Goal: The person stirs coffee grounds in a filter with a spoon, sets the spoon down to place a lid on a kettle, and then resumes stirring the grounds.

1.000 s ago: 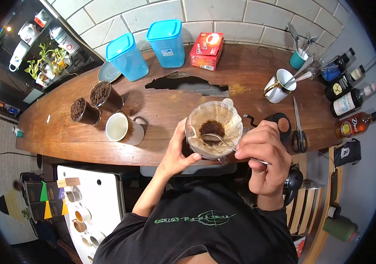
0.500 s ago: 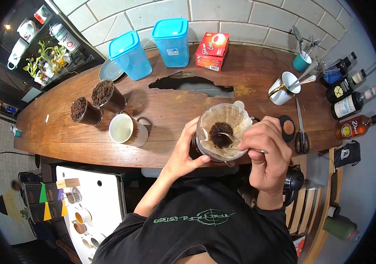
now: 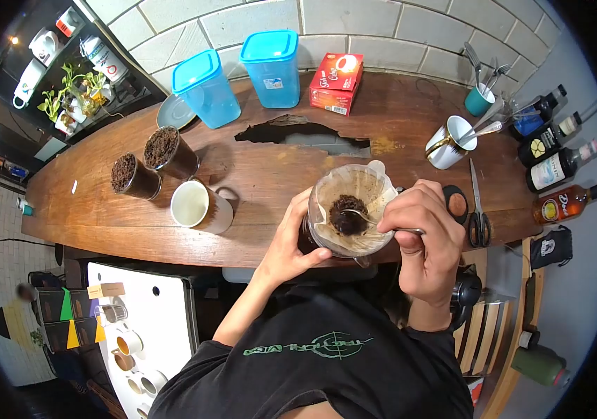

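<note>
A clear coffee dripper lined with a paper filter stands over a dark glass server near the counter's front edge. Wet coffee grounds lie at the bottom of the filter. My left hand curves round the dripper's left side, thumb towards me, steadying it. Between the thumb and fingers of my right hand is a metal spoon; its bowl end dips into the grounds and its handle end sticks out past my fingers. Left of the dripper stands a white mug.
Two glasses of coffee grounds stand at the left. Blue-lidded containers and a red box line the back, before a jagged hole in the counter. Scissors, a spoon-filled mug and several bottles are at the right.
The spoon and my right hand have shifted slightly, and the spoon lies flatter, with more of its bowl end showing in the grounds. My left hand stays on the dripper.
</note>
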The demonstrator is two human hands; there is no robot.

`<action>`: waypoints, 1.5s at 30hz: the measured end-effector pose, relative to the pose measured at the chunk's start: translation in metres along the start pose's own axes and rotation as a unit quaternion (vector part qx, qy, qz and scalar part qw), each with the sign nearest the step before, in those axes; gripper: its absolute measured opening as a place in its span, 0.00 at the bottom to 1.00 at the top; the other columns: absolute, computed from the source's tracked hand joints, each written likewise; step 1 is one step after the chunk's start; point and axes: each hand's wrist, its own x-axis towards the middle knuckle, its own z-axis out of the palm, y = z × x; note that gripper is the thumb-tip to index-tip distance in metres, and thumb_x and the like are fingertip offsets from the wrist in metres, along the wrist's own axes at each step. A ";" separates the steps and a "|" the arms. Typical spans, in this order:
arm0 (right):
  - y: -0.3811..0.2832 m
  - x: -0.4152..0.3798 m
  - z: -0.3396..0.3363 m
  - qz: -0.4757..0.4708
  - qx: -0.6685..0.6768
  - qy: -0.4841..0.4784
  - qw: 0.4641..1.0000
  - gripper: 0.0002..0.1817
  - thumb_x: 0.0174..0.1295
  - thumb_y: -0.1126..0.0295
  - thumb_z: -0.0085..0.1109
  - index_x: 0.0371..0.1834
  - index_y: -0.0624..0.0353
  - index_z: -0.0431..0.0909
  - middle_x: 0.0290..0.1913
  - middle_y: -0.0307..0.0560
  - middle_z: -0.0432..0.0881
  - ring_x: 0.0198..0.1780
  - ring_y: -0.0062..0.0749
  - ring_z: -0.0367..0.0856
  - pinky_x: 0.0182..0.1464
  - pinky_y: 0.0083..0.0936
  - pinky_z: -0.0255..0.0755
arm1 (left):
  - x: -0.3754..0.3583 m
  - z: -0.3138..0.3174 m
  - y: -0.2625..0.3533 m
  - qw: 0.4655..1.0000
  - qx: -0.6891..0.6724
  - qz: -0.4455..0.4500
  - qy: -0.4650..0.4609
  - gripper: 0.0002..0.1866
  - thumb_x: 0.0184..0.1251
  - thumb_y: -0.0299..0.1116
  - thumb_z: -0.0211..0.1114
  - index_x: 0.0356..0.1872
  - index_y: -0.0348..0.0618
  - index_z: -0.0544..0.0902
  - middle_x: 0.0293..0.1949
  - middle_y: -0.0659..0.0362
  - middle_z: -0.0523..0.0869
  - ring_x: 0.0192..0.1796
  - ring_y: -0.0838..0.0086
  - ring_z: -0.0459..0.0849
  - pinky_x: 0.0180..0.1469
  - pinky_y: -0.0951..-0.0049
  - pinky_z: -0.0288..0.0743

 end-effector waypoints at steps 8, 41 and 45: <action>0.002 -0.001 0.004 0.001 0.005 0.017 1.000 0.01 0.64 0.75 0.59 0.35 0.60 0.79 0.32 0.46 0.81 0.34 0.44 0.79 0.49 0.40 0.69 | -0.002 0.001 0.004 1.000 -0.003 -0.014 0.007 0.48 0.59 0.55 0.74 0.74 0.41 0.64 0.75 0.41 0.65 0.76 0.47 0.65 0.76 0.50 0.59; 0.004 -0.003 0.001 0.011 0.006 0.012 1.000 0.06 0.70 0.70 0.57 0.36 0.60 0.78 0.33 0.45 0.81 0.36 0.45 0.80 0.50 0.40 0.69 | -0.001 0.001 0.005 1.000 -0.019 -0.020 0.013 0.48 0.58 0.56 0.74 0.74 0.40 0.64 0.75 0.41 0.66 0.77 0.47 0.65 0.77 0.50 0.58; 0.005 -0.003 0.002 0.018 -0.001 0.030 0.999 0.05 0.70 0.71 0.57 0.36 0.60 0.78 0.33 0.45 0.81 0.37 0.45 0.80 0.50 0.39 0.69 | -0.002 0.002 0.004 1.000 -0.016 -0.016 0.016 0.49 0.58 0.56 0.74 0.74 0.40 0.64 0.74 0.41 0.66 0.77 0.47 0.64 0.77 0.50 0.58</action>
